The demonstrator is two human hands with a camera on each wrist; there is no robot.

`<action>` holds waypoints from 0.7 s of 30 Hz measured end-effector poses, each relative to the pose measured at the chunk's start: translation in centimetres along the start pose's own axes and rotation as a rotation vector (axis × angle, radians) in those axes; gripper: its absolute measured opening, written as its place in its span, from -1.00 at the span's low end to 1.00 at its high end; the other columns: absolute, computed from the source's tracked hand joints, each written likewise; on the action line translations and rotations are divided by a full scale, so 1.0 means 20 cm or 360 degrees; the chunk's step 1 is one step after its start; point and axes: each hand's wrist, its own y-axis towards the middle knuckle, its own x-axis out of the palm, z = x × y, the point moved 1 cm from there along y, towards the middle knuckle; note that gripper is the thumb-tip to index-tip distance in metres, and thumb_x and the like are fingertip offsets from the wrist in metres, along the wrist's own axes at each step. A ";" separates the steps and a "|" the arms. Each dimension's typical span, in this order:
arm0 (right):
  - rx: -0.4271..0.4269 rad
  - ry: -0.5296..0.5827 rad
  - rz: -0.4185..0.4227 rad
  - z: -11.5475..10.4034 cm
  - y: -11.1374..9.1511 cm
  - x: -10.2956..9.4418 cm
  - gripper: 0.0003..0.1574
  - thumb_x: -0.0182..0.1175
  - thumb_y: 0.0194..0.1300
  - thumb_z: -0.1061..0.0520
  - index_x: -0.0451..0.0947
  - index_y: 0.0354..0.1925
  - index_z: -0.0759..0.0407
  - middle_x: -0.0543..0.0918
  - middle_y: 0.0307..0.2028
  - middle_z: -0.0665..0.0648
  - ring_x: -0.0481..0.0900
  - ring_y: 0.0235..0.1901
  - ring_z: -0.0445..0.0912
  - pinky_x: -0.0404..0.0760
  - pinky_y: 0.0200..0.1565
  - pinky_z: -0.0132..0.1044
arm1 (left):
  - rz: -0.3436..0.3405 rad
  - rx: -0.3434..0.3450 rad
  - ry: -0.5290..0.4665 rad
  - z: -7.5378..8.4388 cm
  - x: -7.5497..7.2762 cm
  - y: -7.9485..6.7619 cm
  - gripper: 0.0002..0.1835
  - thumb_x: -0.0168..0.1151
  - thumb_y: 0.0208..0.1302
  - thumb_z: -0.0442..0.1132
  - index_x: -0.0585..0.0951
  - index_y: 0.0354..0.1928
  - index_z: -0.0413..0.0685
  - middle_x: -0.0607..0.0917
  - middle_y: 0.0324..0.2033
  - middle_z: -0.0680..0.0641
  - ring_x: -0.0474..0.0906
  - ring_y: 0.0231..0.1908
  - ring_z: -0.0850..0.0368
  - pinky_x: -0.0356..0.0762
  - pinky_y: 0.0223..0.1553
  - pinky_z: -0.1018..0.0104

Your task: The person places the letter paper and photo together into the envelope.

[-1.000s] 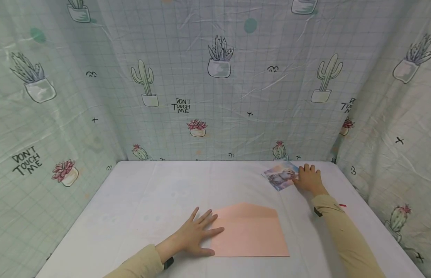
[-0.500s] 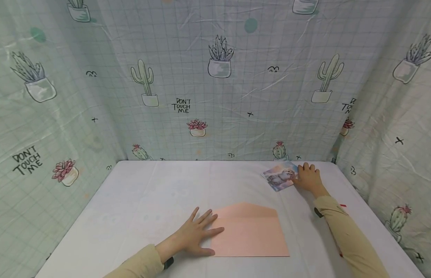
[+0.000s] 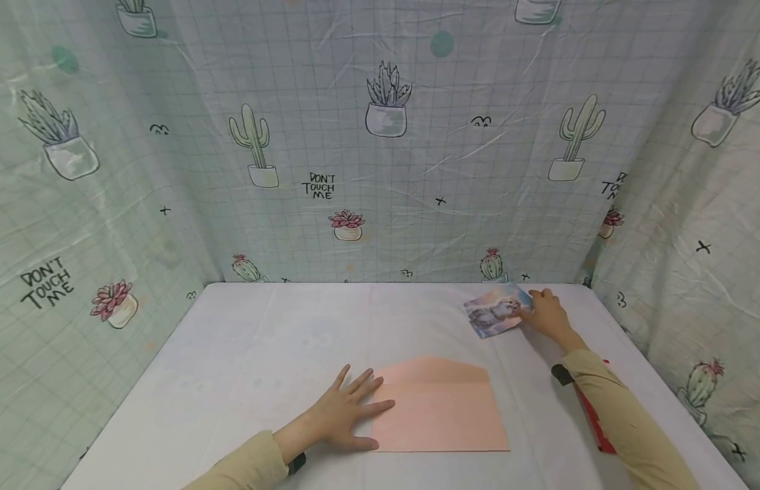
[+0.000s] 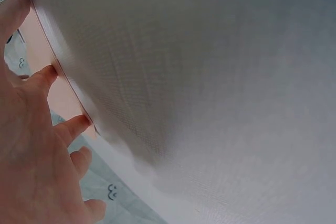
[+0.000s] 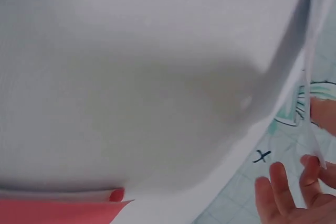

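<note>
The right hand [image 3: 550, 318] is pinching the likely flimsy card [image 3: 492, 315] by its edge; the left hand [image 3: 339, 416], spread, is touching the envelope [image 3: 443, 416].

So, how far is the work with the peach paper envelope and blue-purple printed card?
Looks done: the envelope lies open. In hand: the right hand pinches the card; the left hand touches the envelope. Left: the card is outside, so inserting it probably remains.

I can't identify the red object [image 3: 597, 426], partly hidden by the right sleeve [image 3: 631, 422]; the left hand [image 3: 345, 414] covers some of the peach envelope [image 3: 443, 415].
</note>
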 end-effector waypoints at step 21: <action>0.0601 0.1220 -0.0419 0.01 -0.09 -0.15 -0.37 -0.14 0.33 0.05 0.07 0.19 0.47 0.41 -0.04 0.50 0.62 -0.41 -0.24 0.63 -0.30 -0.32 | -0.0026 -0.0015 -0.0061 0.01 0.00 0.00 -0.30 -0.15 0.10 0.40 0.18 0.29 0.38 0.23 0.31 -0.07 0.06 0.33 -0.10 -0.01 0.22 -0.25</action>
